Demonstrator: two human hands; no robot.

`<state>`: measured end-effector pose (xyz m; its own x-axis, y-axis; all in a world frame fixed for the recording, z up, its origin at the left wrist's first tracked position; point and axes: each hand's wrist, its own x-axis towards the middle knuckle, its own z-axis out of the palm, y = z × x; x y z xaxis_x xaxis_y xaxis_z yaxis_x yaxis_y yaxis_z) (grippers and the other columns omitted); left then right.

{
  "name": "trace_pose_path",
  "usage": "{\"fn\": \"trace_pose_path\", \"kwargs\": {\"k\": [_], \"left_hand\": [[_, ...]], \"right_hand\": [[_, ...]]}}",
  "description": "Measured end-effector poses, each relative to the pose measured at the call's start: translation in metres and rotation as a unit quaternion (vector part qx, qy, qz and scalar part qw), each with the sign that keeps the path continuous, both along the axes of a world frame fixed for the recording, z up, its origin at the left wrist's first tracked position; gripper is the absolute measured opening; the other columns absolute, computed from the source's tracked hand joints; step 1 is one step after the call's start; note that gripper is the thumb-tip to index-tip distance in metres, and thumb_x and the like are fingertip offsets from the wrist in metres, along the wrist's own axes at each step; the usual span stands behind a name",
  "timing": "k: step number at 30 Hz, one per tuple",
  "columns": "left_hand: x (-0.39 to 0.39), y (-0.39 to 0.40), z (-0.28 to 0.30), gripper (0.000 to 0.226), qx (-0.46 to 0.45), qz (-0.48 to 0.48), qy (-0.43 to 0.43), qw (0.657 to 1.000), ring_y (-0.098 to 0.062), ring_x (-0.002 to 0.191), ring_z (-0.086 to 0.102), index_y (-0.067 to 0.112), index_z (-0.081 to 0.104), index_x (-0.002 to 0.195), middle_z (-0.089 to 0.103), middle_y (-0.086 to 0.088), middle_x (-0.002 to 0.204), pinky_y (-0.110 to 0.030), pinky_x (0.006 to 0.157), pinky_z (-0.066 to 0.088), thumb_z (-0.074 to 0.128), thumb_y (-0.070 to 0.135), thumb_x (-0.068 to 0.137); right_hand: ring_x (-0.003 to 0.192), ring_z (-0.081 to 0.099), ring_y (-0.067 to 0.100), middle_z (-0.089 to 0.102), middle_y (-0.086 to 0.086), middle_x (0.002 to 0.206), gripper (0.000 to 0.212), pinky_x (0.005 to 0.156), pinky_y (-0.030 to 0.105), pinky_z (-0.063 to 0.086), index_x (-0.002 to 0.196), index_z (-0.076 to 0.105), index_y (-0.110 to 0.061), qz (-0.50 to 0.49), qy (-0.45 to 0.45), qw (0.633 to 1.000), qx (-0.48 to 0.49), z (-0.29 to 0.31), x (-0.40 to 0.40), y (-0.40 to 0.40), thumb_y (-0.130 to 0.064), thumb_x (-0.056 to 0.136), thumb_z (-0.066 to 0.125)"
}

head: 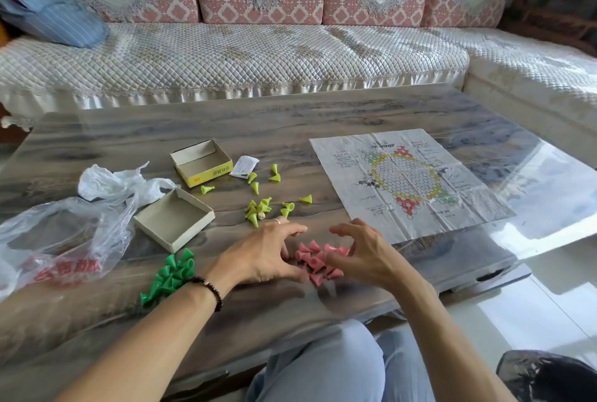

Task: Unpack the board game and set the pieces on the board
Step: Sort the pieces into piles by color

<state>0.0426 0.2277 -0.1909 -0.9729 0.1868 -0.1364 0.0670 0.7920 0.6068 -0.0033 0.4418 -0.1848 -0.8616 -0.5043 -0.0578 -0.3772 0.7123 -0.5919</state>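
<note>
Head view: pink pieces (pixel 315 261) are heaped near the table's (pixel 226 117) front edge, cupped between left hand (pixel 263 256) and right hand (pixel 361 256), fingers loosely curved, nothing gripped. Paper board (pixel 407 181) is spread toward the right edge, bare of pieces.

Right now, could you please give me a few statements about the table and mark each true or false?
1. Both hands, left and right, cup the pink pieces. True.
2. Pieces already stand on the board. False: it bears none.
3. The dark green pieces lie by the left wrist. True.
4. The yellow box holds the lime pieces. False: they lie scattered on the table.
</note>
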Motion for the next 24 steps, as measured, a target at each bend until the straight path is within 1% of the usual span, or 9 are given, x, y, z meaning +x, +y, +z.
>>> {"fn": "trace_pose_path", "kwargs": {"k": [2, 4, 6, 9, 12, 14, 16, 20, 24], "left_hand": [[0.001, -0.011, 0.003, 0.071, 0.014, 0.049, 0.034, 0.998, -0.002, 0.076, 0.062, 0.023, 0.057, 0.13, 0.056, 0.008, 0.114, -0.022, 0.071, 0.048, 0.079, 0.054, 0.07], [-0.001, -0.024, 0.001, 0.038, -0.002, 0.129, 0.098, 0.987, -0.005, 0.068, 0.062, 0.02, 0.065, 0.107, 0.062, 0.005, 0.098, -0.022, 0.064, 0.043, 0.076, 0.044, 0.079], [-0.004, -0.037, -0.004, 0.025, -0.033, 0.207, 0.149, 0.966, -0.011, 0.068, 0.061, 0.02, 0.062, 0.096, 0.063, 0.005, 0.088, -0.028, 0.066, 0.045, 0.076, 0.033, 0.08], [-0.011, -0.045, -0.008, 0.041, -0.057, 0.237, 0.139, 0.96, -0.021, 0.081, 0.063, 0.017, 0.057, 0.112, 0.058, -0.001, 0.105, -0.034, 0.077, 0.05, 0.078, 0.027, 0.079], [-0.022, -0.045, -0.012, 0.047, -0.085, 0.215, 0.117, 0.966, -0.025, 0.096, 0.061, 0.016, 0.056, 0.122, 0.052, -0.004, 0.115, -0.034, 0.086, 0.045, 0.076, 0.027, 0.081], [-0.03, -0.047, -0.015, 0.041, -0.094, 0.207, 0.119, 0.966, -0.026, 0.104, 0.058, 0.015, 0.058, 0.121, 0.054, -0.005, 0.114, -0.035, 0.088, 0.044, 0.074, 0.025, 0.084], [-0.037, -0.052, -0.017, 0.039, -0.098, 0.211, 0.119, 0.965, -0.026, 0.106, 0.057, 0.015, 0.06, 0.121, 0.056, -0.005, 0.113, -0.035, 0.088, 0.044, 0.072, 0.02, 0.085], [-0.05, -0.063, -0.018, 0.04, -0.098, 0.214, 0.115, 0.965, -0.024, 0.104, 0.059, 0.018, 0.062, 0.121, 0.057, -0.004, 0.112, -0.025, 0.078, 0.038, 0.07, 0.007, 0.083], [-0.066, -0.067, -0.015, 0.043, -0.094, 0.184, 0.108, 0.972, -0.025, 0.11, 0.057, 0.017, 0.063, 0.122, 0.058, -0.007, 0.117, -0.029, 0.084, 0.044, 0.066, 0.001, 0.082]], "right_hand": [[0.096, 0.054, 0.013, 0.051, -0.001, 0.118, 0.065, 0.08, 0.025, 0.041, 0.13, 0.055, -0.016, -0.005, 0.01, 1.0, 0.001, 0.005, -0.008, -0.006, -0.056, 0.078, 0.063], [0.095, 0.056, 0.014, 0.053, 0.001, 0.119, 0.058, 0.081, 0.026, 0.042, 0.126, 0.058, -0.014, -0.024, 0.038, 0.999, -0.005, 0.006, -0.018, -0.018, -0.052, 0.082, 0.063], [0.096, 0.059, 0.016, 0.056, 0.002, 0.121, 0.052, 0.083, 0.026, 0.043, 0.125, 0.059, -0.014, -0.036, 0.063, 0.997, -0.012, 0.005, -0.027, -0.035, -0.044, 0.083, 0.066], [0.105, 0.056, 0.02, 0.05, 0.002, 0.122, 0.064, 0.088, 0.027, 0.044, 0.13, 0.053, -0.017, -0.022, 0.073, 0.997, -0.007, 0.002, -0.034, -0.065, -0.046, 0.077, 0.071], [0.1, 0.06, 0.024, 0.044, 0.001, 0.124, 0.079, 0.088, 0.035, 0.049, 0.133, 0.048, -0.023, -0.009, 0.084, 0.996, 0.038, 0.001, -0.037, -0.095, -0.056, 0.067, 0.074], [0.1, 0.06, 0.027, 0.042, 0.001, 0.126, 0.073, 0.087, 0.036, 0.049, 0.131, 0.05, -0.025, 0.016, 0.088, 0.994, 0.067, -0.002, -0.04, -0.109, -0.051, 0.067, 0.075], [0.102, 0.059, 0.028, 0.043, 0.002, 0.124, 0.062, 0.087, 0.034, 0.047, 0.126, 0.055, -0.025, 0.026, 0.078, 0.995, 0.064, -0.006, -0.047, -0.116, -0.042, 0.071, 0.075], [0.101, 0.056, 0.025, 0.048, 0.003, 0.116, 0.053, 0.081, 0.028, 0.04, 0.119, 0.061, -0.018, 0.011, 0.048, 0.998, 0.031, -0.014, -0.066, -0.119, -0.035, 0.071, 0.079], [0.099, 0.054, 0.023, 0.051, 0.002, 0.11, 0.047, 0.075, 0.026, 0.035, 0.112, 0.063, -0.015, 0.011, 0.046, 0.999, 0.013, -0.017, -0.08, -0.129, -0.033, 0.071, 0.079]]}}
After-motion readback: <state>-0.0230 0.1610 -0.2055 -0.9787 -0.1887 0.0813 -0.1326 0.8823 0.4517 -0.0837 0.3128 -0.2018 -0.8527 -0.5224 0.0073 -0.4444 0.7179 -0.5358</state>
